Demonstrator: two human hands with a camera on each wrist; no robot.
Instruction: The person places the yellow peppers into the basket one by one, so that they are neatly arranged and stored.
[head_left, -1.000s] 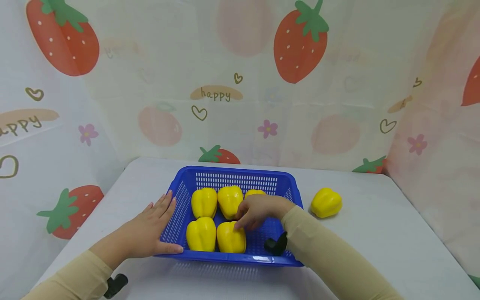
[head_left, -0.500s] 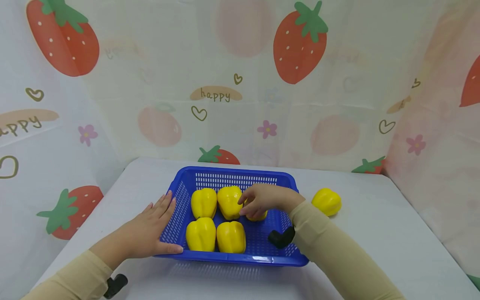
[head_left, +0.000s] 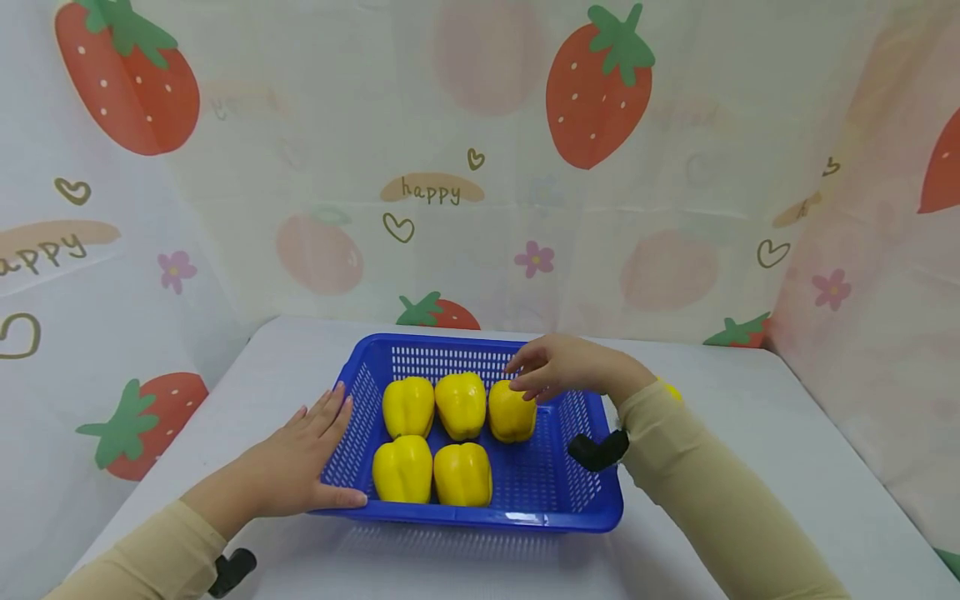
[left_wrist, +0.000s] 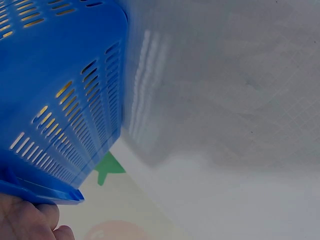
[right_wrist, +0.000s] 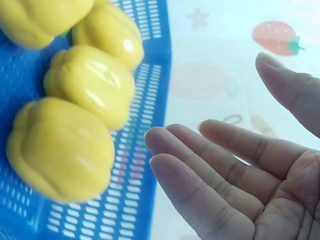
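A blue plastic basket (head_left: 465,515) with slotted walls stands on the white table. My left hand (head_left: 288,471) rests on its left rim, fingers straight. In the left wrist view, fingertips (left_wrist: 27,220) show beside the rim. Several yellow bell peppers sit inside in two rows: a back-left one (head_left: 408,407), a back-middle one (head_left: 461,405), a back-right one (head_left: 512,412), and two in front, left (head_left: 402,471) and right (head_left: 462,475). My right hand (head_left: 573,365) hovers over the basket's back right, fingers loosely extended. The right wrist view shows its palm (right_wrist: 295,200) holding nothing.
Another yellow bell pepper (head_left: 672,390) lies on the table (head_left: 765,433) right of the basket, mostly hidden behind the right forearm. A strawberry-print curtain (head_left: 480,250) hangs around the back and sides. Black wrist mounts (head_left: 597,450) stick out from the sleeves.
My right hand has risen from the front peppers, moving back and right across the basket, uncovering the back-right pepper. The forearm now covers most of the outside pepper. My left hand stays put.
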